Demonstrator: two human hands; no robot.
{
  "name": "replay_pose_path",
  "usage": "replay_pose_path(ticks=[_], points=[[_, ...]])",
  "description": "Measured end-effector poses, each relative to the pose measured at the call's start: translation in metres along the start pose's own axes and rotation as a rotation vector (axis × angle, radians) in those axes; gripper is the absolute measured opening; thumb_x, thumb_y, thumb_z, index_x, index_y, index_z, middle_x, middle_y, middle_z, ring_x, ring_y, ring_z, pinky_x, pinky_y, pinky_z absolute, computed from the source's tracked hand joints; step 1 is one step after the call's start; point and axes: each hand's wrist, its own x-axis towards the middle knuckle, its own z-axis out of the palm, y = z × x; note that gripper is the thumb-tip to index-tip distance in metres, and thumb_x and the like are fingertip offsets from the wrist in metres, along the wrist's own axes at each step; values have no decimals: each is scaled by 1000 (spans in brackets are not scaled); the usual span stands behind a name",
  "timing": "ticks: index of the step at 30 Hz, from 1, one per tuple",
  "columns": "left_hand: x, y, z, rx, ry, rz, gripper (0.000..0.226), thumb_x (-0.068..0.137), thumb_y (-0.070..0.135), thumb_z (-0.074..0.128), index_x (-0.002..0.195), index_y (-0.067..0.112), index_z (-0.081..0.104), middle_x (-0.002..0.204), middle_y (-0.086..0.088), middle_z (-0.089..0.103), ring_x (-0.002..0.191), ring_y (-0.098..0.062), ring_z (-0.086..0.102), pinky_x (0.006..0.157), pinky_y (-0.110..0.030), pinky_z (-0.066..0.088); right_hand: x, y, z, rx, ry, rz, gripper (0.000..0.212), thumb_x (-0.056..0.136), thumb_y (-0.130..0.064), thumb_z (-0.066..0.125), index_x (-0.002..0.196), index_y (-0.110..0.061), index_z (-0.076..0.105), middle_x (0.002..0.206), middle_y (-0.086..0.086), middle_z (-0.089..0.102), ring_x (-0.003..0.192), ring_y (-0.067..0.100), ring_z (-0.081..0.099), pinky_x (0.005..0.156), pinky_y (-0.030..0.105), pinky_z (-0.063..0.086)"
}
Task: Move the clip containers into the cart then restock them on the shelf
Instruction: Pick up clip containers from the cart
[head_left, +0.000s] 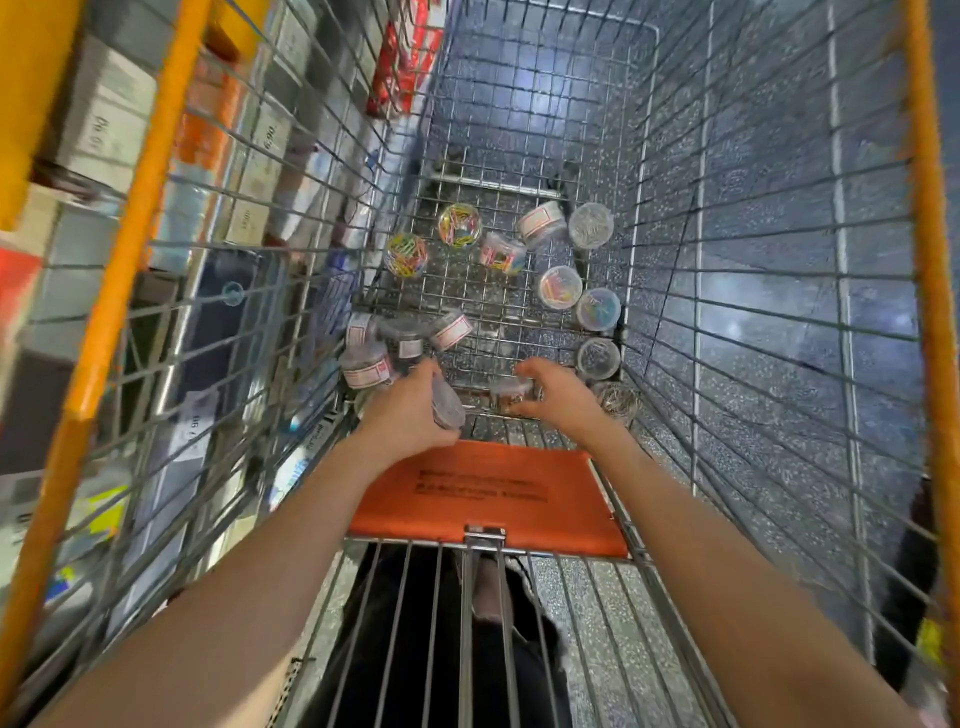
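I look down into a wire shopping cart (524, 130) with orange rails. Several small clear round clip containers lie on its floor, some holding coloured clips (458, 224), some silver ones (590, 224), some tipped on their sides showing red-edged labels (451, 330). My left hand (410, 410) reaches deep into the cart and grips a clear container (448, 402) tilted on edge. My right hand (563, 397) holds another clear container (511, 391) near the cart floor. Both arms stretch over the orange child-seat flap (488, 493).
Store shelves (104, 130) with white boxes, price tags and packaged stationery run along the left, seen through the cart's wire side. Speckled grey floor shows through the right side and bottom. A dark shape (906, 561) stands at the right edge. The picture is blurred by motion.
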Motion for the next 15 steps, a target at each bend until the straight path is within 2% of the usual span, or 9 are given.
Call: replay_pose_path(ticks=[5,8,12,15], points=[[6,-8,4,-50,-27,7,64,67,27,80,113,18,36,102,0,54,97,-23,58,85,-38,48,23,14,12,-116,-32,16,62,77,-22,76,131,-12,48,131,11,52,117,27,49,98,39,41],[9,-11,6,-77,-28,12,61,67,26,80,108,21,36,98,4,50,94,-20,55,77,-31,44,32,21,22,-119,-63,27,64,79,-19,74,135,-9,45,135,12,49,121,30,47,100,40,40],[12,-14,6,-89,-50,3,70,64,38,83,116,20,41,104,7,47,98,-13,50,80,-25,38,39,32,28,-202,-96,10,61,77,-19,74,132,-10,47,131,11,49,120,28,46,101,37,37],[14,-14,7,-101,-73,-16,77,59,47,83,119,20,42,114,4,53,105,-14,51,83,-24,37,41,37,30,-219,-116,17,64,76,-19,75,133,-14,46,134,9,47,124,27,43,104,40,37]])
